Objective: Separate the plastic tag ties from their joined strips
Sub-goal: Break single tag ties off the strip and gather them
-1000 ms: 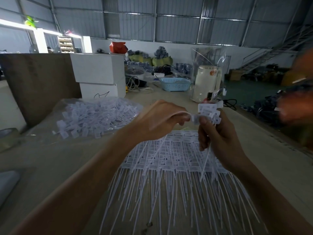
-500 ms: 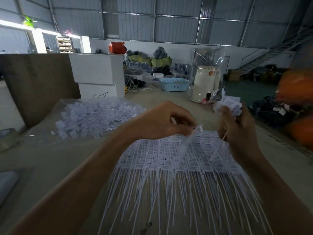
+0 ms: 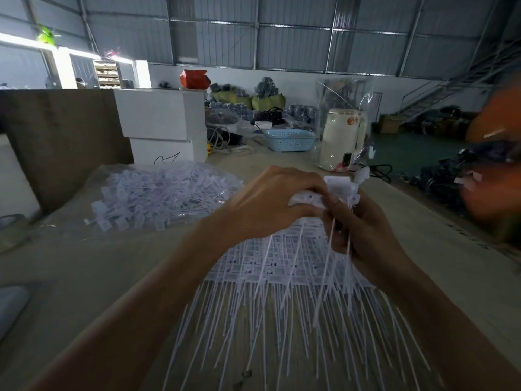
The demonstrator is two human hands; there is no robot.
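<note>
Joined strips of white plastic tag ties [image 3: 282, 266] lie stacked on the table in front of me, tails fanning toward me. My right hand [image 3: 363, 230] grips a bunch of separated tag ties [image 3: 342, 186], heads up, tails hanging down. My left hand [image 3: 270, 204] is curled beside it and pinches a white tag piece [image 3: 306, 198] against that bunch. The two hands touch above the far end of the stack.
A clear bag of loose tag ties [image 3: 158, 196] lies at the left. Behind it stand white boxes [image 3: 163, 128], a blue basket [image 3: 290, 139] and a white kettle [image 3: 342, 139] in plastic. A blurred person in orange [image 3: 496, 165] is at the right edge.
My hands had pulled apart half a second ago, the right one lifting its bunch to the right. Now they have come together again, with the left pinching a tag against the bunch.
</note>
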